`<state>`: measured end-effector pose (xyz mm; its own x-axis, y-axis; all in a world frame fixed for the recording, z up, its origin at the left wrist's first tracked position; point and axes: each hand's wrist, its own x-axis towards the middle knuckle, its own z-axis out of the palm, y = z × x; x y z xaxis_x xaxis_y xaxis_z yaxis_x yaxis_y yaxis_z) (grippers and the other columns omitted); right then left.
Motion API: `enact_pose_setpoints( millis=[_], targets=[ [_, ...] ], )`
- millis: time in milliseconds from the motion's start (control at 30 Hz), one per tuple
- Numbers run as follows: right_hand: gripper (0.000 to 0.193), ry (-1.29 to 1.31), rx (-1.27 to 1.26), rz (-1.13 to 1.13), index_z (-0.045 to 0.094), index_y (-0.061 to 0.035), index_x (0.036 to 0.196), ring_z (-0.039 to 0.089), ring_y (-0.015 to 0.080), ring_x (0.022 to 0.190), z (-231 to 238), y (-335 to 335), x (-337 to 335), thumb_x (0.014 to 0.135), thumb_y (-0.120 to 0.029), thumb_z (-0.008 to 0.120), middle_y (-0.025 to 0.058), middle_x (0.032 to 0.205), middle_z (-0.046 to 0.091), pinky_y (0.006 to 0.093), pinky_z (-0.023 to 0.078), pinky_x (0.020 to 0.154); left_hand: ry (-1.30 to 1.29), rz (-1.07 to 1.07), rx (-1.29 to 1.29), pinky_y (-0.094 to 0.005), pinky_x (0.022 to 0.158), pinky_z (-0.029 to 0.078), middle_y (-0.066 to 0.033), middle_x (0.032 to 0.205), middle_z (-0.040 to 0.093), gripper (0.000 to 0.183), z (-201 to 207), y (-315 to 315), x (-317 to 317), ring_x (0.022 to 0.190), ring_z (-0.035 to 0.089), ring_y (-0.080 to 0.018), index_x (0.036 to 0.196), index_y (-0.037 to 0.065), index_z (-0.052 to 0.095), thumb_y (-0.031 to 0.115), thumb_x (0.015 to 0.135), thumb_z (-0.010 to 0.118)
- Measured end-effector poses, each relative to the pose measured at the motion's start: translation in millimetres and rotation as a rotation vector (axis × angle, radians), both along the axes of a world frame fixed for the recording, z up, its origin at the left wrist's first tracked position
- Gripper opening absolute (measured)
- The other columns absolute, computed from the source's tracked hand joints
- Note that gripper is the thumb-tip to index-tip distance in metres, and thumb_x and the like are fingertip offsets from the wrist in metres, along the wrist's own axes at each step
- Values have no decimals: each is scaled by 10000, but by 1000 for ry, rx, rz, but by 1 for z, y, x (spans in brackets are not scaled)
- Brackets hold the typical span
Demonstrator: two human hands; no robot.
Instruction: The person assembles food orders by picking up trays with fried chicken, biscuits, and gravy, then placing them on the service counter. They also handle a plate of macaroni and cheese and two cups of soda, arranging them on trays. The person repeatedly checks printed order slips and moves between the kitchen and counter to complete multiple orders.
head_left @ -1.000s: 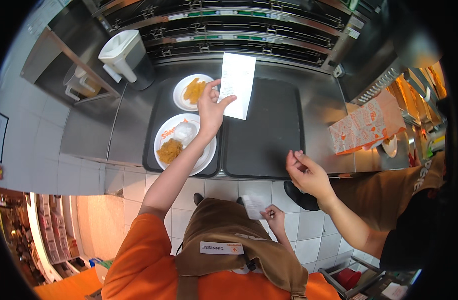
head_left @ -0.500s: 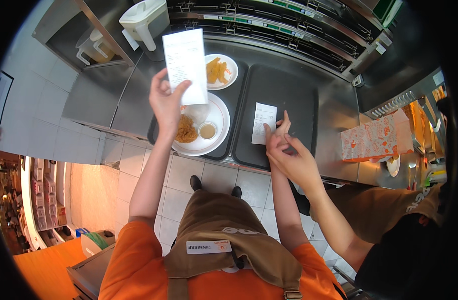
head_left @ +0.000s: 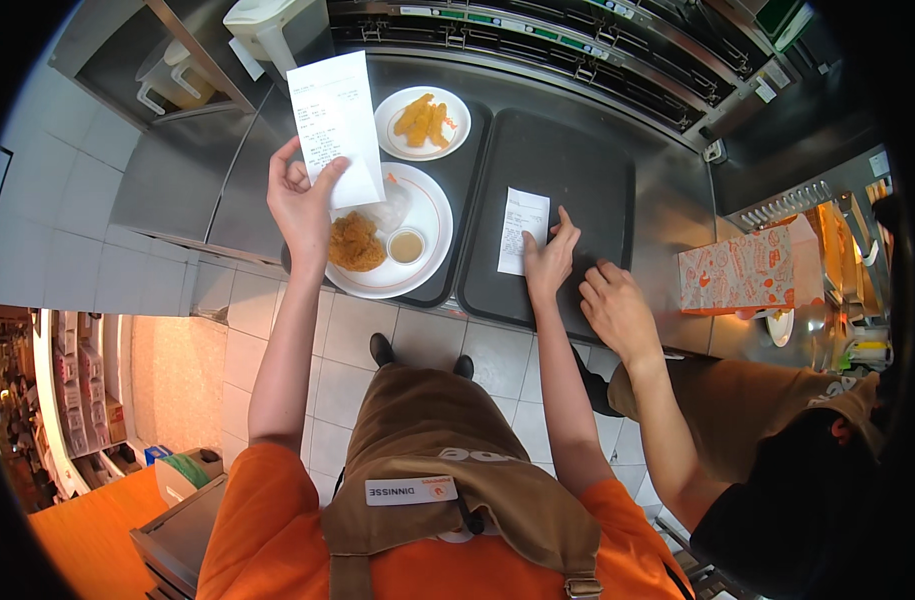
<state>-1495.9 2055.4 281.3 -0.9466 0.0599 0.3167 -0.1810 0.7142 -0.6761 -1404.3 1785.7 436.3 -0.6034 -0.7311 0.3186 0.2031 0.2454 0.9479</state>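
Pinched between thumb and fingers, a long white printed receipt (head_left: pixel 339 125) is held up by my left hand (head_left: pixel 302 200) above the left tray. Below it on that tray, a white plate (head_left: pixel 432 205) carries breaded fried chicken (head_left: pixel 356 242), a small cup of tan sauce (head_left: pixel 406 245) and a clear plastic-wrapped item (head_left: pixel 388 210). A smaller plate behind holds golden fried strips (head_left: pixel 422 121). On the right dark tray (head_left: pixel 567 150) lies a shorter receipt (head_left: pixel 523 225). My right hand (head_left: pixel 550 257) rests with its thumb on that receipt's right edge, fingers extended.
At the right, a co-worker's hand (head_left: pixel 617 310) reaches over the right tray's near edge, close to my right hand. Beyond stands a patterned orange-and-white paper bag (head_left: pixel 737 270). Pitchers (head_left: pixel 277 35) stand back left, and metal racks (head_left: pixel 537 50) line the back.
The co-worker's hand, which overlapped my right hand, has drawn back to the right. My left hand has shifted left with its receipt. The view has moved slightly.
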Motion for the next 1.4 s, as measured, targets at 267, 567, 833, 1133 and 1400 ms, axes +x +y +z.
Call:
enact_pose_setpoints(
  millis=[267, 567, 833, 1133, 1400],
  targets=[
    [243, 729, -341, 201, 567, -16, 1079, 506, 284, 908, 127, -81, 54, 838, -11, 602, 147, 982, 539, 357, 412, 806, 58, 25, 105, -244, 718, 522, -135, 907, 682, 505, 5, -18, 41, 837, 663, -156, 1218, -37, 447, -57, 779, 694],
    [512, -203, -1049, 1178, 492, -17, 1227, 520, 205, 1128, 198, -316, 187, 756, 134, 625, 121, 1302, 390, 296, 479, 861, 306, 51, 196, -272, 787, 536, -164, 1122, 592, 710, 28, -115, 190, 994, 629, -187, 1384, 0, 305, -115, 777, 653],
    [479, -520, -1060, 1401, 489, 8, 1161, 518, 249, 1177, 206, -535, 367, 731, 179, 609, 133, 1275, 420, 291, 450, 936, -30, 105, 12, -253, 788, 559, -129, 1472, 305, 913, 54, -312, 423, 1051, 619, -192, 1494, 148, 38, -123, 809, 577],
    [632, -707, -935, 1608, 336, -57, 1248, 551, 286, 1132, 197, -760, 517, 726, 188, 594, 159, 1243, 427, 315, 520, 869, -63, 396, -82, -291, 742, 595, -152, 1492, 208, 1003, 29, -474, 589, 1035, 626, -255, 1495, 198, -6, -148, 768, 591],
    [638, -881, -864, 1808, 327, -49, 1254, 569, 260, 1068, 194, -969, 663, 720, 174, 596, 157, 1240, 427, 290, 536, 822, -46, 626, -14, -242, 694, 561, -168, 1507, 199, 1019, 27, -631, 721, 1044, 625, -252, 1500, 201, -36, -158, 764, 570]
  ],
)
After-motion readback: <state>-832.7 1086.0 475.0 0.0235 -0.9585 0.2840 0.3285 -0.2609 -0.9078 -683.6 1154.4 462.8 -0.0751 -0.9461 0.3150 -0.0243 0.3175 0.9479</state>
